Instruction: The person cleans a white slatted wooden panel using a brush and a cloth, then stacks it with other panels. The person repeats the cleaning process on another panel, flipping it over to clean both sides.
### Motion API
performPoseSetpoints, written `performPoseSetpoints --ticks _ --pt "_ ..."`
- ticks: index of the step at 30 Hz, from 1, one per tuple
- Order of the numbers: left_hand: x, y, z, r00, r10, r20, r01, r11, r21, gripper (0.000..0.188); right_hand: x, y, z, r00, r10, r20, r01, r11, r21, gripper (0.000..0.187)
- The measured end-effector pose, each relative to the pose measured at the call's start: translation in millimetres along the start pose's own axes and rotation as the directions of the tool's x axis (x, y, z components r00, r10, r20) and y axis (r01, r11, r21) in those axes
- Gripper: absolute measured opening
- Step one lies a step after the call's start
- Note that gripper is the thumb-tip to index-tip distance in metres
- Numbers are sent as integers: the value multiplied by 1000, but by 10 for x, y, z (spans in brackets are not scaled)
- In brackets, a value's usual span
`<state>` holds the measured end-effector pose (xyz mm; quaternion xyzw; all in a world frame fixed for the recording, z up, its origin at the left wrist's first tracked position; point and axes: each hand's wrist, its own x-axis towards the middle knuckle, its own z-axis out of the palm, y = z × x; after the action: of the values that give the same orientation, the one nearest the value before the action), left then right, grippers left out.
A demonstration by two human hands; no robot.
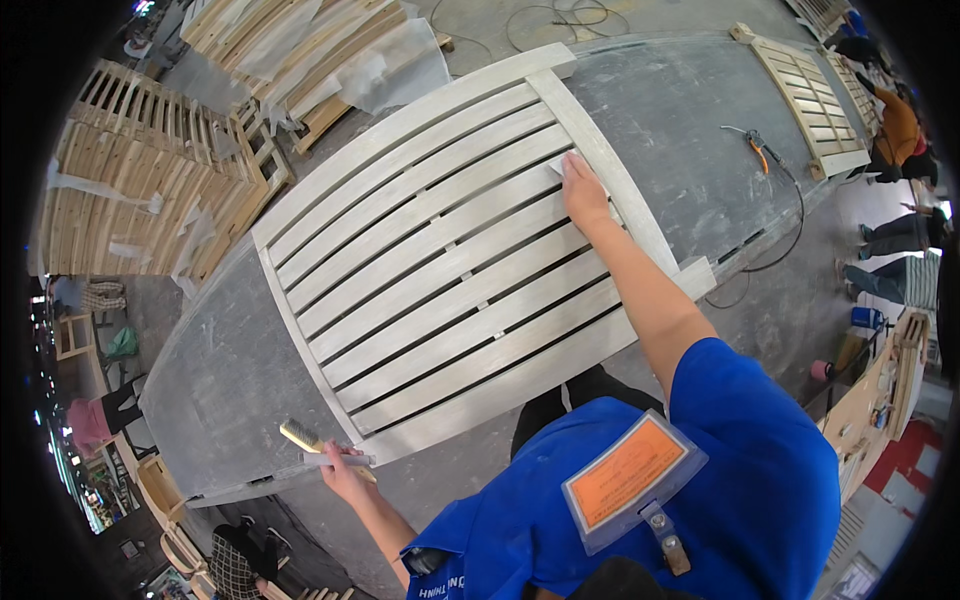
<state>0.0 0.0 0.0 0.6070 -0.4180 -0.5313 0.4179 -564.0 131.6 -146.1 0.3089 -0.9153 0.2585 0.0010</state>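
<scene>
A whitish wooden slatted panel (470, 405) lies flat on the grey table in front of me. My right hand (585, 190) is closed on a small folded white sheet, perhaps sandpaper (557, 165), pressed against the slats near the panel's right stile. At the panel's near left corner, my left hand (345, 478) grips a bristle brush (300, 436) with a yellowish handle. A slim grey stick-like piece (318, 459) sits in the same hand, its kind unclear. Part of the brush handle is hidden by my fingers.
The grey table (235, 370) reaches out on both sides of the panel. An orange-and-black air blow gun (759, 152) with a dark hose lies on its right part, before another slatted panel (800, 95). Stacked wooden panels (150, 190) stand at far left. Several people are around.
</scene>
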Motion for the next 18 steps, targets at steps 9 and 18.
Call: performPoseSetpoints --ticks 9,18 --pt "15 116 604 998 20 62 -17 999 -44 21 -622 -1329 454 862 -480 164 456 875 164 43" --pt "-173 -12 620 998 26 49 -35 980 198 20 -292 -811 232 954 298 43 -278 818 504 44"
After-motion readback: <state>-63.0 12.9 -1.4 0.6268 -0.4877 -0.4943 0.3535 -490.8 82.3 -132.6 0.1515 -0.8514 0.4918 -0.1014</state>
